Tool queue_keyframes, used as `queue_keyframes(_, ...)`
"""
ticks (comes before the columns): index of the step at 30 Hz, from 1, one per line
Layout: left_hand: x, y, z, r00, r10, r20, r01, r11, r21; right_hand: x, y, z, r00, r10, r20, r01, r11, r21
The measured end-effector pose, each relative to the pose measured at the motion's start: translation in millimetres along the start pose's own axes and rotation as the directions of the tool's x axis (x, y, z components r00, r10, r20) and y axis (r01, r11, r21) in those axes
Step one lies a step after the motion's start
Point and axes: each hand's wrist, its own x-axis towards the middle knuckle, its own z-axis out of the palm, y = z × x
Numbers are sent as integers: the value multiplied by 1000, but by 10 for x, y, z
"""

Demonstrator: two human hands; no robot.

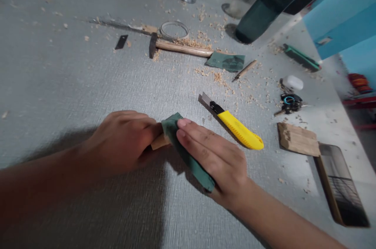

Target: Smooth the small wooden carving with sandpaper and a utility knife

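Observation:
My left hand is closed around a small piece of wood, most of it hidden by the fingers. With fingers pressed together, my right hand holds a folded strip of green sandpaper against the end of that wood. Just beyond my right hand lies a yellow utility knife with its blade out, pointing up and left. Farther back, a hammer rests on its side, its handle end meeting another piece of green sandpaper.
A pencil stub, keys, a white case, a wood block and a phone lie on the right. Bottles, including a dark one, stand at the back. Wood shavings and a loose blade are scattered about.

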Motion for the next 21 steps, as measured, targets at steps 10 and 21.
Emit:
queue_keyframes(10, -17, -12, 12, 1000, -5, 0, 5, 1000, -11, 14, -13, -8, 999, -36, 1, 36, 999, -10)
queue_keyframes(21, 11, -15, 16, 998, 22, -64, -23, 1000, -14, 12, 22, 9, 998, 69, -1, -69, 998, 3)
